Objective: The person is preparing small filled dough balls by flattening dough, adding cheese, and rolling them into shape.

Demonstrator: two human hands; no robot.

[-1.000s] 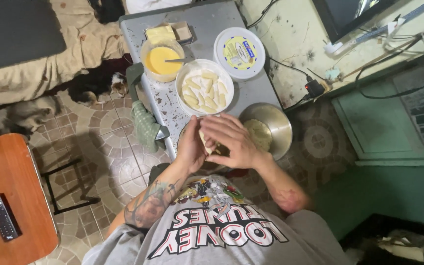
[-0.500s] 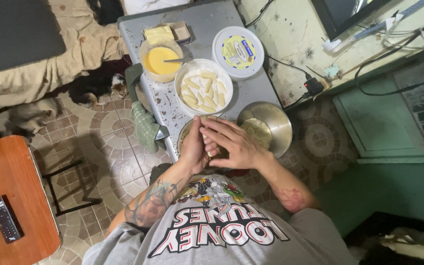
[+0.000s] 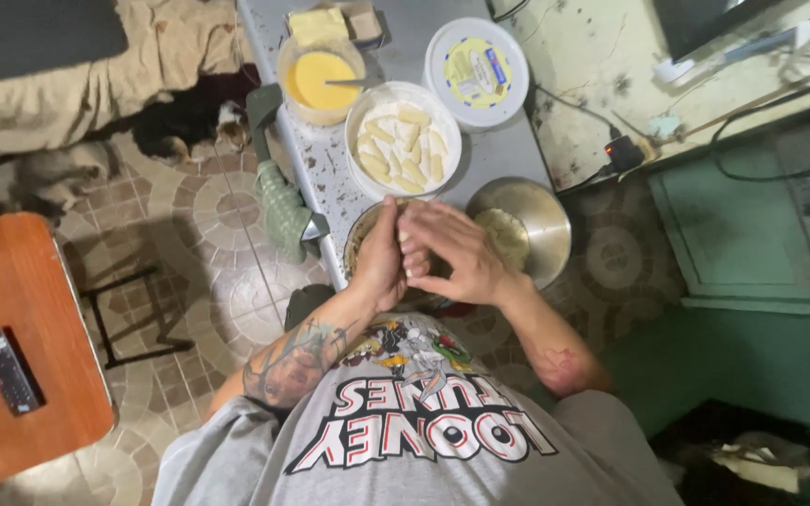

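My left hand [image 3: 382,258] and my right hand [image 3: 452,253] are pressed together, palms closed around a small pale piece of dough that is mostly hidden. They hover over a dark-rimmed bowl [image 3: 360,236] at the near edge of the grey table [image 3: 499,150]. Just beyond them, a white bowl [image 3: 403,141] holds several pale sticks. To the right, a metal bowl [image 3: 544,223] holds a lump of dough [image 3: 503,234].
Farther back stand a bowl of yellow liquid [image 3: 321,80] with a spoon, a round white lidded tub [image 3: 478,70] and a yellow block [image 3: 319,23]. A green cloth [image 3: 283,201] hangs off the table's left edge. A dog [image 3: 185,126] lies on the tiled floor. A remote [image 3: 9,370] lies on a wooden table at left.
My hands stay pressed together over the near bowl; the right fingers have slid a little across the left palm.
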